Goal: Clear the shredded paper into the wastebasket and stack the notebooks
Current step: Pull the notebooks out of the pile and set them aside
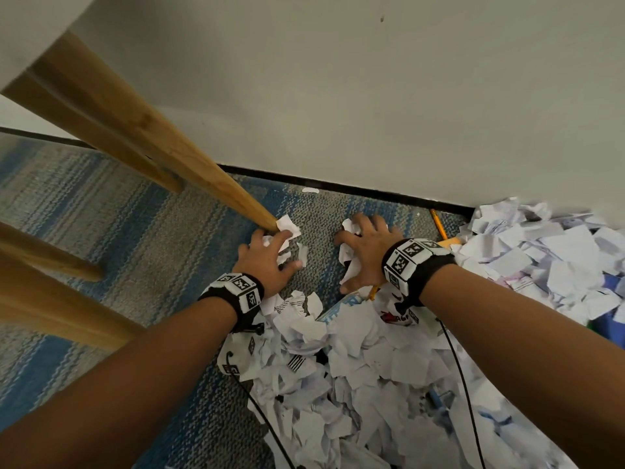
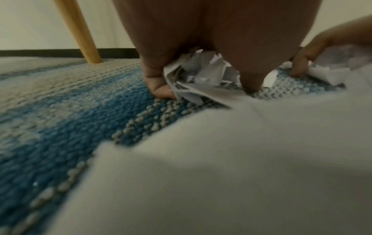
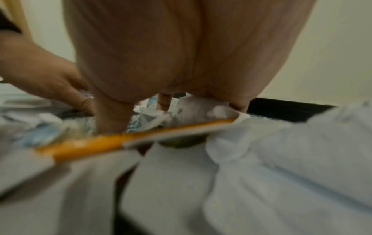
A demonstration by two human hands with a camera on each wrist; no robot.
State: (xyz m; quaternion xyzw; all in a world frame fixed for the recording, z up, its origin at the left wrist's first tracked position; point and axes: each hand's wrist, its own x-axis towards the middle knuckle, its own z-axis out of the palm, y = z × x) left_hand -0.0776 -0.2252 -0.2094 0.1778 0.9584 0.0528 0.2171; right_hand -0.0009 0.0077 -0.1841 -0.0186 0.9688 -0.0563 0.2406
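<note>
White shredded paper (image 1: 338,367) lies heaped on the blue-grey carpet (image 1: 118,231) below both my wrists, with a second heap (image 1: 541,258) at the right. My left hand (image 1: 267,255) claws down on a few scraps (image 2: 197,74) beside a wooden leg; thumb and fingers curl round them. My right hand (image 1: 363,252) is spread and curled over more scraps (image 3: 191,109), fingertips on the carpet. A printed cover with blue lettering (image 1: 341,306), perhaps a notebook, peeks out of the pile. No wastebasket is in view.
A slanted wooden furniture leg (image 1: 169,147) ends right at my left fingertips; more legs stand at the left. The wall and black skirting (image 1: 338,184) lie just beyond the hands. One yellow pencil (image 1: 438,223) lies by the wall, another (image 3: 120,139) under my right wrist. Something blue (image 1: 608,319) shows at the right.
</note>
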